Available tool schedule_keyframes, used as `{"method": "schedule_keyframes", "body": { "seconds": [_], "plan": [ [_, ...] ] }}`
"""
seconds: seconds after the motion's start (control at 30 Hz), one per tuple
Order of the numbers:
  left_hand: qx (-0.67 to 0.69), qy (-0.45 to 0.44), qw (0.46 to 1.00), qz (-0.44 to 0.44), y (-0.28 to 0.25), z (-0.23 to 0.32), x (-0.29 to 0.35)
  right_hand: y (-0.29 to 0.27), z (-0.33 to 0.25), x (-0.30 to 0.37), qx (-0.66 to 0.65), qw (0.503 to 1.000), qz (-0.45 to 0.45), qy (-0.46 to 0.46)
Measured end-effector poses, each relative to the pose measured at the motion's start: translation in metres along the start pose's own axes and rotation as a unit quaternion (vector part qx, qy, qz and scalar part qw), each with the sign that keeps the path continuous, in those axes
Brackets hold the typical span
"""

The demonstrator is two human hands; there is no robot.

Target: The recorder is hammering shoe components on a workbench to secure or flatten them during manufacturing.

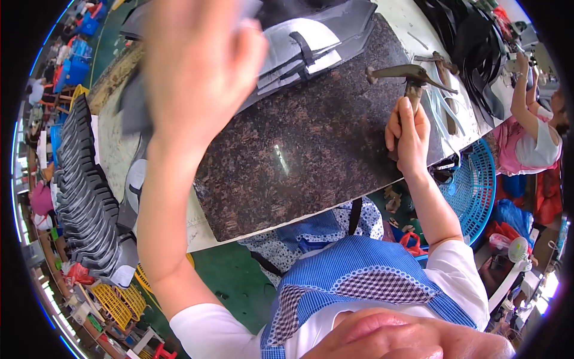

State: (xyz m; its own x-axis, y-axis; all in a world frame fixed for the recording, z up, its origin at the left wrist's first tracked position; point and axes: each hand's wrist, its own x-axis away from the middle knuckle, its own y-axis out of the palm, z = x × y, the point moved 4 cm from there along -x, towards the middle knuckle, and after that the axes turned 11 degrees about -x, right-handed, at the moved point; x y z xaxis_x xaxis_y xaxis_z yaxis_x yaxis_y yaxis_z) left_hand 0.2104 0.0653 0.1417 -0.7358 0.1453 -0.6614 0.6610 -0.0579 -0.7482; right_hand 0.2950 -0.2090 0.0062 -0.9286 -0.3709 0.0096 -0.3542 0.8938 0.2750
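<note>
My right hand (411,136) is closed round the short handle of a hammer (412,73), whose metal head points up and away from me. It rests over the right edge of a dark speckled stone slab (287,161). My left hand (202,78) is raised over the far left of the slab, smeared by motion; its thumb stands off to the side, and the fingertips run out at the top. Behind it lies a stack of grey sheet pieces (317,45) with pale panels and a black strap. A blurred dark grey piece (136,107) shows beside my left wrist.
Black strips (466,48) hang over the white table's far right, near a second tool (445,72) and pale strips. A blue basket (469,191) stands at the right. A long row of stacked black pieces (86,185) lies left. Another person (532,134) sits far right.
</note>
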Motion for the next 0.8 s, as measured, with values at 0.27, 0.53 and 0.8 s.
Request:
{"method": "schedule_keyframes", "body": {
  "seconds": [0.27,0.53,0.8],
  "plan": [
    [0.041,-0.165,0.983,0.064,-0.004,-0.041,0.067,-0.005,0.002,0.004,-0.007,1.000,0.023,0.006],
    [-0.157,-0.489,0.790,-0.336,-0.105,-0.168,0.323,-0.002,-0.002,0.001,-0.006,1.000,0.001,0.016],
    [0.392,-0.426,0.756,-0.307,-0.120,0.011,0.169,0.006,0.004,0.015,0.026,0.998,-0.048,0.029]
  ]
}}
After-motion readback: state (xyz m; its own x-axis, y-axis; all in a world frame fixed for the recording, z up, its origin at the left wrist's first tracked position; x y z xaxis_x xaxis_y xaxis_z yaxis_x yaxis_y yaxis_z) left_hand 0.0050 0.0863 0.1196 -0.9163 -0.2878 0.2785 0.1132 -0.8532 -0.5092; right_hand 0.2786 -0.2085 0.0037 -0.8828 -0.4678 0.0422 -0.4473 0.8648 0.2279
